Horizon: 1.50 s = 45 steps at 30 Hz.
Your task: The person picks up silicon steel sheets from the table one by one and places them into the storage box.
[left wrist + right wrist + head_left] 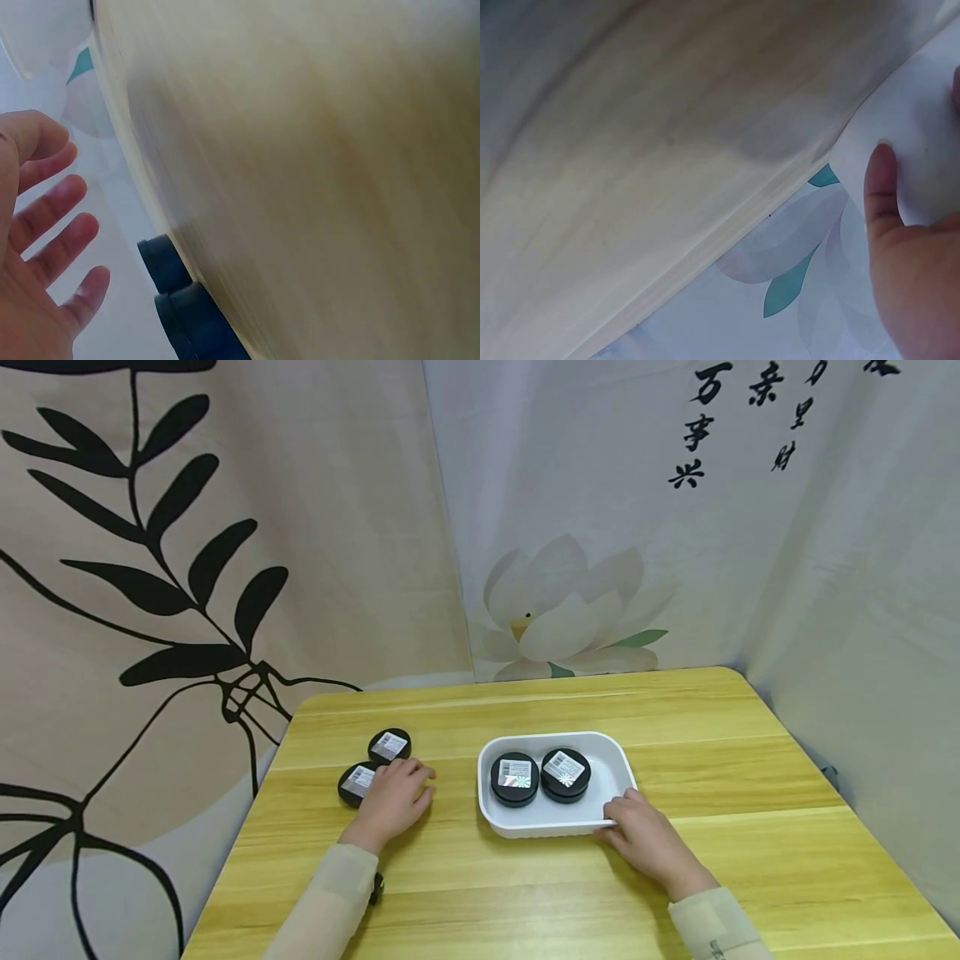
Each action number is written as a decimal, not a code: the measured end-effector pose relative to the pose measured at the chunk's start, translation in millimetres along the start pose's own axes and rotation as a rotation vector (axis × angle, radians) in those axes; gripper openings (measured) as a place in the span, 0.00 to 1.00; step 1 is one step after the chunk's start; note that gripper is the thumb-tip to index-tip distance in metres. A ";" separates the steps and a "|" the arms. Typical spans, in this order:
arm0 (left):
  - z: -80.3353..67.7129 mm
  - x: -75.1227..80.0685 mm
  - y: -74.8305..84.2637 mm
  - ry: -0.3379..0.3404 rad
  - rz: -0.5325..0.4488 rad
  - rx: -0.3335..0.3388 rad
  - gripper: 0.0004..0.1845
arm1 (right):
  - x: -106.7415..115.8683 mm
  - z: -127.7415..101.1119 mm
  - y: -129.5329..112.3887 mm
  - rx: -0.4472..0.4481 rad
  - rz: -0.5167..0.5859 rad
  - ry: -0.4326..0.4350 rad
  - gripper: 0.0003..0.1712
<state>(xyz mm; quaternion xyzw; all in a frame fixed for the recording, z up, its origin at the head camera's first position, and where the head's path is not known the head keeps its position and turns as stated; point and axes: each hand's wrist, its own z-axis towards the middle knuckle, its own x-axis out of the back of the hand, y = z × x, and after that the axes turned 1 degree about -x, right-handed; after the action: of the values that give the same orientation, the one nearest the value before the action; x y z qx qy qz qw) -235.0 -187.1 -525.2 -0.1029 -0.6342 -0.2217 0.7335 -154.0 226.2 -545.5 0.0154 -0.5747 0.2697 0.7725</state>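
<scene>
My right hand [647, 837] grips the near right corner of a white tray [491, 821], its thumb [883, 180] against the outer wall in the right wrist view. Two round black tins with white barcode labels lie side by side in the tray, a left tin [514, 779] and a right tin [566, 774]. Left of the tray, my left hand [392, 800] hovers with loosely bent fingers beside two more black tins, a nearer one [356, 782] and a farther one [389, 744]. In the left wrist view the fingers are spread, holding nothing, apart from the tins [166, 264].
The tins and tray stand on a wood-grain table [480, 902]. Its far edge runs close to a hanging curtain [360, 527] with plant, lotus and character prints. A dark band [377, 888] shows at the left wrist.
</scene>
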 end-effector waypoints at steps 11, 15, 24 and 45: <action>-6.4 2.6 -11.5 0.009 0.038 0.020 0.12 | 0.6 -0.1 -1.5 0.020 -0.003 0.031 0.22; -8.0 1.8 -17.2 0.015 0.037 0.028 0.11 | 1.1 0.0 -2.4 0.011 -0.002 0.018 0.23; -10.9 1.6 -30.0 0.034 0.048 0.047 0.11 | -0.5 0.1 -0.9 0.006 -0.012 0.004 0.21; -17.3 3.1 -52.4 0.035 0.012 0.136 0.13 | 0.4 0.3 -2.2 -0.004 -0.008 0.002 0.21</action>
<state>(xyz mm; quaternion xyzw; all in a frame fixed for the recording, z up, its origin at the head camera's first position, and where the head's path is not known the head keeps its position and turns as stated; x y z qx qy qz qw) -243.2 -241.3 -532.0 -0.0527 -0.6344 -0.1755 0.7510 -153.2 224.3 -544.4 0.0157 -0.5746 0.2654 0.7741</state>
